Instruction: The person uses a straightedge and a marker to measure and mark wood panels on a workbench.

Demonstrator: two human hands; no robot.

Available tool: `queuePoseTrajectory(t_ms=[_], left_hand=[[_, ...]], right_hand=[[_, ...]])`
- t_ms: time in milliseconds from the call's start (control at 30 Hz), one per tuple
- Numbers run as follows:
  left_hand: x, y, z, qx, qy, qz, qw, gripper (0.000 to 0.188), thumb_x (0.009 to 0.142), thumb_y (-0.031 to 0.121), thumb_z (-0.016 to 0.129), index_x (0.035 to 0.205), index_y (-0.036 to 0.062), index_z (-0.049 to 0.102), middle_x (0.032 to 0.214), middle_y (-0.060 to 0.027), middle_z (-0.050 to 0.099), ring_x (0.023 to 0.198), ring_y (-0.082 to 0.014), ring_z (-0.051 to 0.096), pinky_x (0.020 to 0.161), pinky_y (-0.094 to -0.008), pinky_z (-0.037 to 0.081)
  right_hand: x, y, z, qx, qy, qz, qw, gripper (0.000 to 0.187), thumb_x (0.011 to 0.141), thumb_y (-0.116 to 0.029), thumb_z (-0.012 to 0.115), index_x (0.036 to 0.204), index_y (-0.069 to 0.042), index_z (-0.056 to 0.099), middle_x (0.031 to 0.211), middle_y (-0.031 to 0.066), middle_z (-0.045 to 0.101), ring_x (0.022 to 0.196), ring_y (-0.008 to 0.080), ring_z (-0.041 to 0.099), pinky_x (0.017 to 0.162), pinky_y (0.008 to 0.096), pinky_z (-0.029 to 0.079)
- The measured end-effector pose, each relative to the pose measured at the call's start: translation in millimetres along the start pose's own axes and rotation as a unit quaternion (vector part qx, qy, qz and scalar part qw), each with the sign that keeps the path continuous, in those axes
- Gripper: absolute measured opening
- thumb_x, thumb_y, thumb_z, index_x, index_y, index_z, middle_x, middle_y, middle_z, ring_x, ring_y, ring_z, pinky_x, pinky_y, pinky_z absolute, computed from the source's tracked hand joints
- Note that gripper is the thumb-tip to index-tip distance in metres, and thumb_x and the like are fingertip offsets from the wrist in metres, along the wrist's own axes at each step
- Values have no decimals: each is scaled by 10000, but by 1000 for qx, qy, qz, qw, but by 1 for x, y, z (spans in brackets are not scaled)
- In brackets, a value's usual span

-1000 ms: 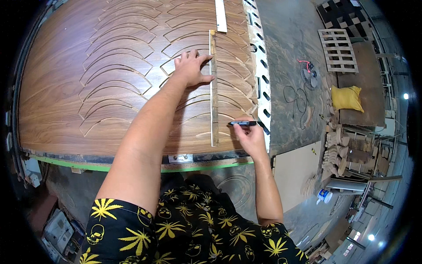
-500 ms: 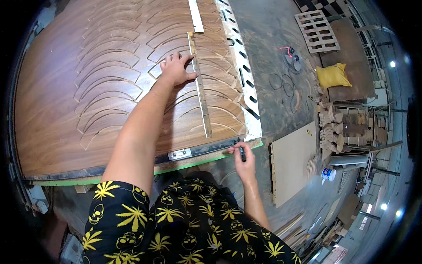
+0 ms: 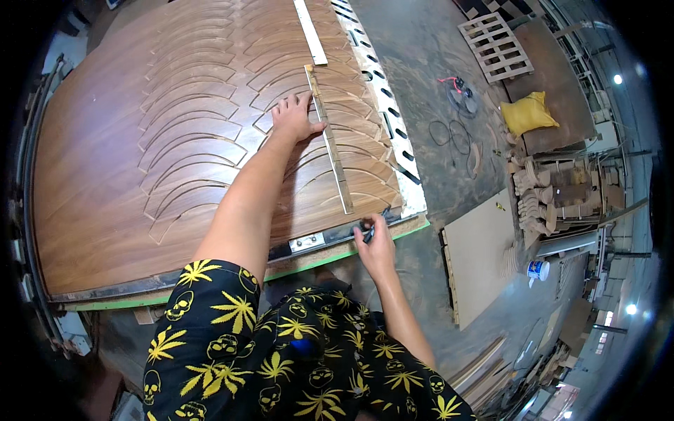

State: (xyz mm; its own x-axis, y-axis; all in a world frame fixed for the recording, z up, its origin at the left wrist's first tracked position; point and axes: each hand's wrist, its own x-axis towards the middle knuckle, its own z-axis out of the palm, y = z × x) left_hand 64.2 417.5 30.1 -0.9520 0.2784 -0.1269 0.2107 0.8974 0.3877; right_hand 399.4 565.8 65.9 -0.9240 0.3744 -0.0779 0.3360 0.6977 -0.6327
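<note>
A large brown wood-grain board [image 3: 91,231] lies in front of me, cut with rows of curved outlines. On its right part rests a narrow strip [image 3: 333,154] with a pale edge, running away from me. My left hand [image 3: 295,119] is spread on the board, its index finger and thumb touching the strip's left side. At the near edge, just past the strip's near end, my right hand [image 3: 378,245] is closed around a black marker [image 3: 368,234]. The marker's tip is hard to make out.
Another white strip [image 3: 311,31] lies farther up the board. A white slotted rail [image 3: 400,151] borders the right side, and a metal plate [image 3: 307,243] sits on the near edge. On the floor are a pale panel [image 3: 481,259], a cable [image 3: 453,137], a pallet [image 3: 495,45] and a yellow sack [image 3: 528,114].
The view has shifted, so the board sits slightly more to the right. My right hand has turned and come closer to the strip's near end with the marker. My left hand stays by the strip.
</note>
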Motion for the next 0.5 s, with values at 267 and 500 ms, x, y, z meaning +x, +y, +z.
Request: queuePoseTrajectory(t_ms=[267,500], left_hand=[[-7,2,17,2,70,16,997,941,840,625,771,1611,230,406,1464,-173,527,1354,-387,469,1091,-558,355],[-57,-6,16,-275,160,-65,946,622,900,399,739,1452,148,600,1219,-109,653,1271,-329,516,1086,-525,359]], right_hand=[[41,-13,49,-22,88,-85,992,579,884,-166,831,1344,-11,515,1175,245,669,1105,466,612,940,523,496],[48,-16,60,-44,86,-69,993,495,904,-97,765,1325,-15,520,1189,241,669,1114,455,598,973,539,476]])
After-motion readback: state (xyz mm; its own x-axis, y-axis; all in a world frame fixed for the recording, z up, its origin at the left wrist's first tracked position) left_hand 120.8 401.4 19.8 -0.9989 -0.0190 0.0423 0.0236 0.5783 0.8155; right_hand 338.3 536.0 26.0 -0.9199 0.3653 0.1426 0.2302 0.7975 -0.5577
